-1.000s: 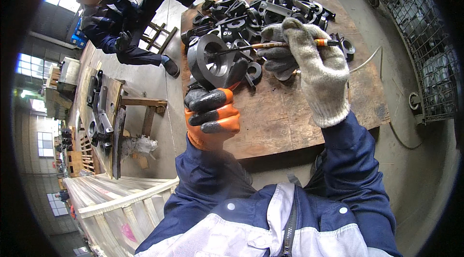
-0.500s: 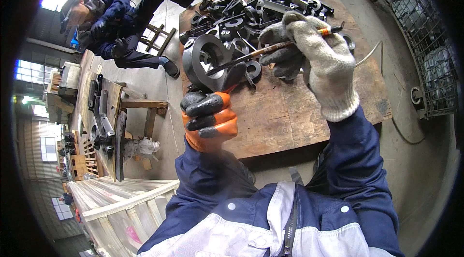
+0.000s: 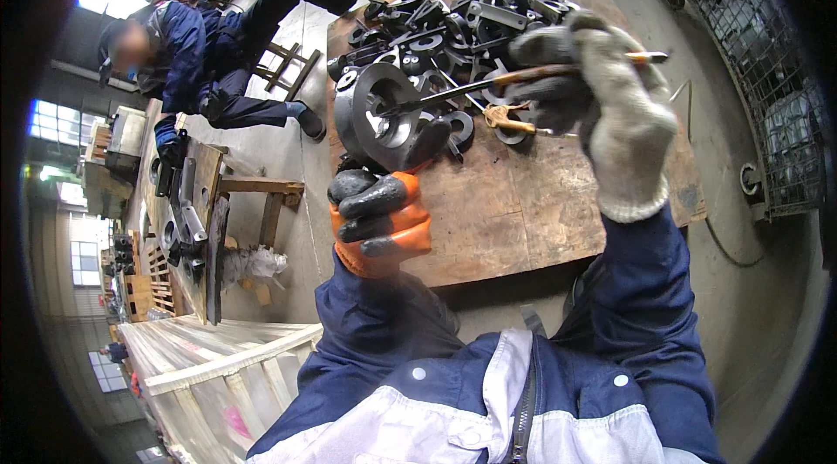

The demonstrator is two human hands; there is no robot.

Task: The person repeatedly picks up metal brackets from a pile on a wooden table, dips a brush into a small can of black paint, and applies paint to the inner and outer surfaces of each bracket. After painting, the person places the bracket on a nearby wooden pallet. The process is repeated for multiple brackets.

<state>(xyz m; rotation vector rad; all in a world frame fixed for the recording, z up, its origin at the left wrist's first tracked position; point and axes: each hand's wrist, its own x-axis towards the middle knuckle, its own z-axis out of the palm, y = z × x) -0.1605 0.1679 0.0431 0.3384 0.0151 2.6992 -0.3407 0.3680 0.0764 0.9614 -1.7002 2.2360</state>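
My left hand (image 3: 380, 221), in an orange glove with black coating, is closed on a dark metal ring part (image 3: 351, 122) and holds it up over the near left of the wooden table. My right hand (image 3: 621, 111), in a white knit glove with grey fingers, grips a long thin rod-like tool (image 3: 449, 96) with a brown handle; I cannot tell its exact kind. The rod's dark tip reaches into the ring's bore. Beneath my right fingers, a yellowish-handled item (image 3: 507, 119) lies by the pile of dark metal parts (image 3: 427, 38).
The parts lie on the wooden tabletop (image 3: 523, 220). A wire mesh cage (image 3: 758, 71) stands at the right, a cable on the floor beside it. At the left, a co-worker (image 3: 187, 54) bends over a bench (image 3: 206, 180) with metal parts. A slatted pale crate (image 3: 231, 368) is near my left.
My right hand has moved right with the tool, drawing it partly back from the ring and uncovering the yellowish item. The ring has turned slightly. The co-worker's hand has reached down to the bench parts.
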